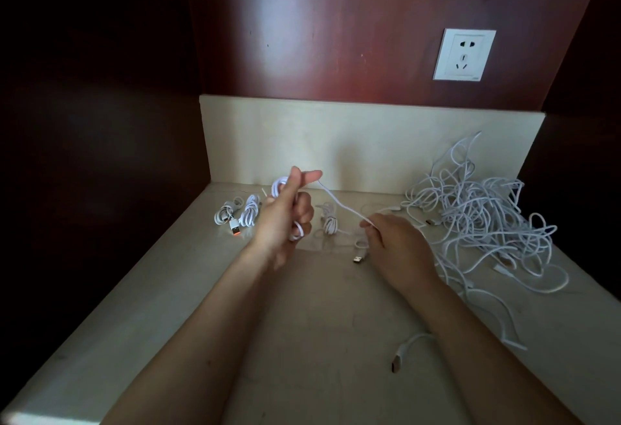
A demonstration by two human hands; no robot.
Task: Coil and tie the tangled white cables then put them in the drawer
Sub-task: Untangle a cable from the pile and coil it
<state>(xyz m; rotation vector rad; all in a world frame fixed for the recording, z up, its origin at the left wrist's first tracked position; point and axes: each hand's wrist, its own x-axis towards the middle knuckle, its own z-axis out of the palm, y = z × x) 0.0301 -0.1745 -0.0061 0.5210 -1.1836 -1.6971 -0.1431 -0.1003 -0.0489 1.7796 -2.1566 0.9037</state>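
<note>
The white cable I am coiling (280, 189) sits in the middle of the frame, its loops wrapped through my left hand (285, 216), which is raised above the counter with the fingers curled round the coil and the forefinger pointing right. From that forefinger a single strand (339, 202) slopes down to the right into my right hand (393, 243), which pinches it between thumb and fingertips; below that hand the cable's USB plug (359, 259) hangs close to the stone. Just behind the strand lies one tied bundle (329, 221), and two more tied bundles (235, 214) lie side by side at middle left, close under the backsplash. The tangled pile (480, 216) fills the right side, climbing against the backsplash (369, 142) and touching the dark side wall at the far right; its loose ends trail toward the lower right, and one plug (398, 359) lies beside my right forearm. The countertop (188, 307) is boxed in by the backsplash behind and dark walls at left and right, its front edge cutting the lower left corner. The widest stretch of stone shows at lower middle, between my forearms. A wall socket (465, 55) sits upper right on the red-brown panel.
</note>
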